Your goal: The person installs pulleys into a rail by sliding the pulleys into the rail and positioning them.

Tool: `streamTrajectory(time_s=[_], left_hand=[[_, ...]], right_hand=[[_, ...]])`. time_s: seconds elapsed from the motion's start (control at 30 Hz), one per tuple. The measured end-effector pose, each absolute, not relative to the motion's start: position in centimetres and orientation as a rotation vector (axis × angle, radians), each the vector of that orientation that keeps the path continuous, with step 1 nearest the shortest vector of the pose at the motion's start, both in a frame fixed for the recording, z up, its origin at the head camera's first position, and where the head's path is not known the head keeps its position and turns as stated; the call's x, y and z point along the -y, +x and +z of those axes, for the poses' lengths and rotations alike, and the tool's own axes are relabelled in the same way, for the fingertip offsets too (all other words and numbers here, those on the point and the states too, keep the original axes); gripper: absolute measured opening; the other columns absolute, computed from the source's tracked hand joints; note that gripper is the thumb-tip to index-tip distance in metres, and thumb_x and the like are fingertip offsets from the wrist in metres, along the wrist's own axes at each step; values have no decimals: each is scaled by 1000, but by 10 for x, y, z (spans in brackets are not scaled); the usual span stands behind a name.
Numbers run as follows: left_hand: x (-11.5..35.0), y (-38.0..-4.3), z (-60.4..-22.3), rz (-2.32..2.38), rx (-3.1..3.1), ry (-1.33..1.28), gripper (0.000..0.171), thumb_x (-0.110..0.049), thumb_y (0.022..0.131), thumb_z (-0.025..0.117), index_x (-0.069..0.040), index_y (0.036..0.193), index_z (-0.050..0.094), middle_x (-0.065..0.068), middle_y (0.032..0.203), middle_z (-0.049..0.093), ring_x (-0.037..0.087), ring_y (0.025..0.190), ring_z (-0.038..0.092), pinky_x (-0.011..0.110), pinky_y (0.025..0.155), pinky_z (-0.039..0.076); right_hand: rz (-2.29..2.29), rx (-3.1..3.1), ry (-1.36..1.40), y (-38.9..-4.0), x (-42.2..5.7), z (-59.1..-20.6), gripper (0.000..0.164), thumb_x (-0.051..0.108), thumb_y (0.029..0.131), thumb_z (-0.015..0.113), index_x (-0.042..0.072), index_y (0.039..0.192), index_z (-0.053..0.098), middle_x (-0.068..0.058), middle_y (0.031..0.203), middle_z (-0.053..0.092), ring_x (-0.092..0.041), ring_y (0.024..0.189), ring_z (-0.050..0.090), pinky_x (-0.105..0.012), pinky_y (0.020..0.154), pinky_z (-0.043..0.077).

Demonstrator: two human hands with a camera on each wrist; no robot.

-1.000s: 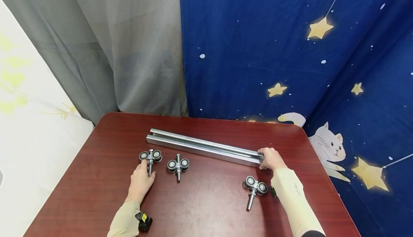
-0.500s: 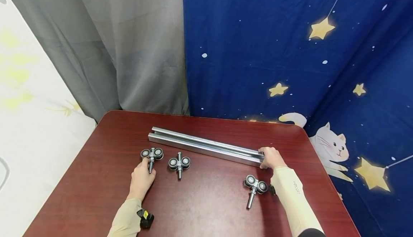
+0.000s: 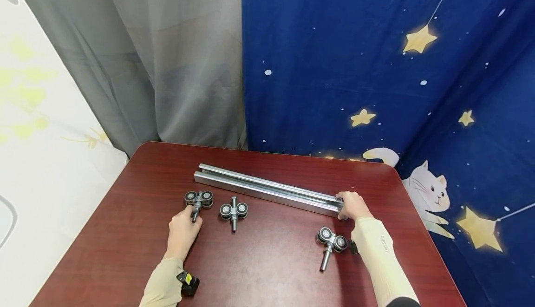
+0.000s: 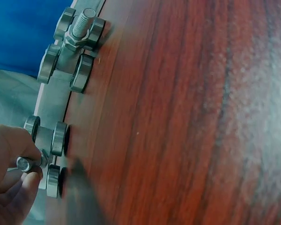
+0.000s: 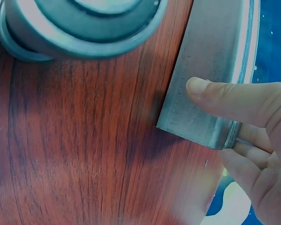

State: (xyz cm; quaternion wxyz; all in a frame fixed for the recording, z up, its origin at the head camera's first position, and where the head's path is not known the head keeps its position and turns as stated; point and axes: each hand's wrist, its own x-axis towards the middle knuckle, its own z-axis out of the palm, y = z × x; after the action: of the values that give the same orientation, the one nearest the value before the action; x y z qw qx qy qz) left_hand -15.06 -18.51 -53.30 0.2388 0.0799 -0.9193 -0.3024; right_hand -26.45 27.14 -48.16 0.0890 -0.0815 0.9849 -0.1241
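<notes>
My left hand [image 3: 183,233] pinches the threaded bolt of a metal roller trolley [image 3: 205,197] at the table's left. In the left wrist view, thumb and fingers close around the end of that bolt [image 4: 24,164], with the wheels beyond. A silver C-shaped rail [image 3: 267,188] lies slantwise across the table, its slot facing up. My right hand [image 3: 354,205] grips the rail's right end; the right wrist view shows the thumb on its side wall [image 5: 201,70] and fingers at the far side. Between the held trolley and the table's middle lies a second roller trolley [image 3: 234,211].
A third roller trolley [image 3: 332,239] lies in front of the rail's right end, close to the right forearm. The reddish-brown table [image 3: 267,260] has its back edge against a grey curtain [image 3: 196,65] and a blue star-patterned curtain [image 3: 317,65].
The trolley in my left hand has tilted a little, its bolt now looking shorter from above. The right hand keeps its grip on the rail. The head view has shifted slightly.
</notes>
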Motion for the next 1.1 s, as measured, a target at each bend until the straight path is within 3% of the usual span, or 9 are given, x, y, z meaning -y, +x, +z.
streamTrajectory(time_s=[0.4,0.6,1.1], left_hand=[[188,-159,-512,-733,2421,103,9,2,67,64,0,75,65,10,63,62,23,53,57,47,51,45],[188,-171,-499,-750,2421,84,12,2,69,62,3,80,66,15,70,65,28,60,62,49,56,47],[190,-189,-490,-801,2517,119,15,0,73,60,4,86,66,16,73,65,26,64,62,49,58,48]], right_hand=[[-354,-2956,-271,-263,-274,-482,64,6,52,84,-1,112,61,-20,108,61,-37,93,57,-48,78,47],[-362,-2961,-276,-262,-274,-483,65,5,52,84,-1,112,61,-20,108,61,-37,93,57,-48,78,47],[-391,-2956,-254,-262,-272,-486,64,4,53,83,0,112,61,-20,110,61,-35,93,57,-48,78,47]])
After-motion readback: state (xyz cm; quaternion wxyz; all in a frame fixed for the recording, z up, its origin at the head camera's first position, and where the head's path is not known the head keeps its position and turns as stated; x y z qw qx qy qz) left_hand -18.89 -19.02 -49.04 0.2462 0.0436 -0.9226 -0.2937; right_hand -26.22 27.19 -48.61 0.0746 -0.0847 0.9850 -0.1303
